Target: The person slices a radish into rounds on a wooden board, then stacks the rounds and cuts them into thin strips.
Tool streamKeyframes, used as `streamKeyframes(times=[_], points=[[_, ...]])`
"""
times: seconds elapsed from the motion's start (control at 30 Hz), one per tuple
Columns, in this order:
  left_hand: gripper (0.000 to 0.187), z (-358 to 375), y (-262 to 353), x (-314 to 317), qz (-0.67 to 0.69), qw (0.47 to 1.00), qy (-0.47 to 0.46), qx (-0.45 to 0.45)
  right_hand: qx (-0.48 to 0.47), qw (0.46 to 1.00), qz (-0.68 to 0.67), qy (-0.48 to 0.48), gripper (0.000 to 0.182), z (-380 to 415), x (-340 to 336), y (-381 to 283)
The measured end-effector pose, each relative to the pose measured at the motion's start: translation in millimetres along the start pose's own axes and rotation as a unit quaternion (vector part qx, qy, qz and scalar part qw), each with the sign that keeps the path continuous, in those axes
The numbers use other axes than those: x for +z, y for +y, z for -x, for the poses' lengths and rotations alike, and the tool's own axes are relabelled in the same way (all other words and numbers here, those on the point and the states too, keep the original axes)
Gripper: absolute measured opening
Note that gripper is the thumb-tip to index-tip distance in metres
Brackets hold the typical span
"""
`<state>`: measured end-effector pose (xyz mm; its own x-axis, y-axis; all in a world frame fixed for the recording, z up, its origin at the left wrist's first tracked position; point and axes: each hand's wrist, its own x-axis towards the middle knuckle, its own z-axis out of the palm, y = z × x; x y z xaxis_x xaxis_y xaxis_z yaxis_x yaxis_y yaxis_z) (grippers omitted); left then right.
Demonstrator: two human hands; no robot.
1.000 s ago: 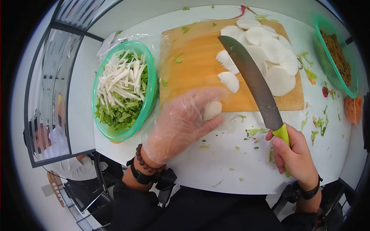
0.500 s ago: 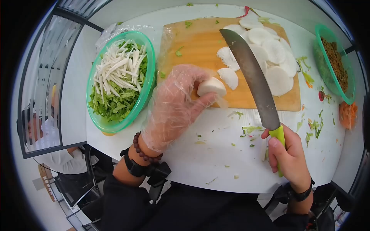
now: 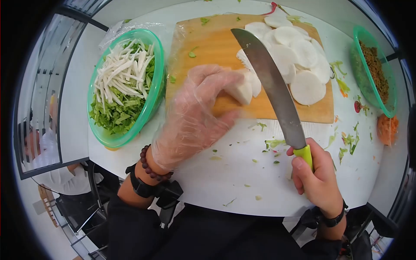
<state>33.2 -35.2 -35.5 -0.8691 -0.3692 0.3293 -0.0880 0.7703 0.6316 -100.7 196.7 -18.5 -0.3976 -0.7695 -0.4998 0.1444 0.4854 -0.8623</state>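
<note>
My left hand (image 3: 193, 108), in a clear plastic glove, reaches over the lower left of the wooden cutting board (image 3: 216, 37). Its fingertips touch a thick piece of white radish (image 3: 242, 92), while the thumb, a little blurred, is spread away from it. My right hand (image 3: 318, 175) is bare and wraps round the green handle of a large knife (image 3: 274, 86). The blade slants up and left above the board, partly covering the smaller cut radish pieces. To the right of the blade, round white radish slices (image 3: 307, 86) lie overlapping in a heap.
A green basket (image 3: 161, 65) of chopped greens and white strips stands left of the board. At right are a green bowl (image 3: 357, 56) of brown crumbly food and a bag of orange shreds (image 3: 387, 129). Vegetable scraps (image 3: 275, 143) litter the table. A person (image 3: 65, 184) sits at far left.
My left thumb has come off the radish piece, which has turned and shifted beside the cut pieces. The knife still hangs over the board in my right hand. The whole view has shifted slightly.
</note>
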Motion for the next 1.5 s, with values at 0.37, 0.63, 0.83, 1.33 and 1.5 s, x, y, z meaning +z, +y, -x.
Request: streamKeyframes(times=[0.37, 0.63, 0.83, 1.33, 1.5], points=[[0.045, 3.7, -7.1, 20.3, 0.106, 0.992, 0.056, -0.049, -0.009, 1.0, -0.009, 0.007, 0.013, 1.8, 6.9, 1.5], [0.045, 2.0, -5.0, 23.3, 0.045, 0.996, 0.066, -0.038, -0.022, 1.0, 0.009, 0.011, 0.013, 3.2, 7.9, 3.2], [0.045, 1.0, -2.3, 24.7, 0.044, 0.996, 0.062, -0.049, -0.004, 1.0, 0.024, 0.009, 0.014, 4.3, 7.5, 1.1], [0.041, 9.2, -2.3, 23.8, 0.218, 0.968, 0.089, -0.082, 0.001, 0.995, 0.082, -0.055, 0.014, 1.7, 1.8, -6.0], [0.039, 9.3, -1.2, 22.6, 0.215, 0.969, 0.08, -0.092, 0.017, 0.995, 0.082, -0.063, 0.012, 2.9, 1.5, -7.1]])
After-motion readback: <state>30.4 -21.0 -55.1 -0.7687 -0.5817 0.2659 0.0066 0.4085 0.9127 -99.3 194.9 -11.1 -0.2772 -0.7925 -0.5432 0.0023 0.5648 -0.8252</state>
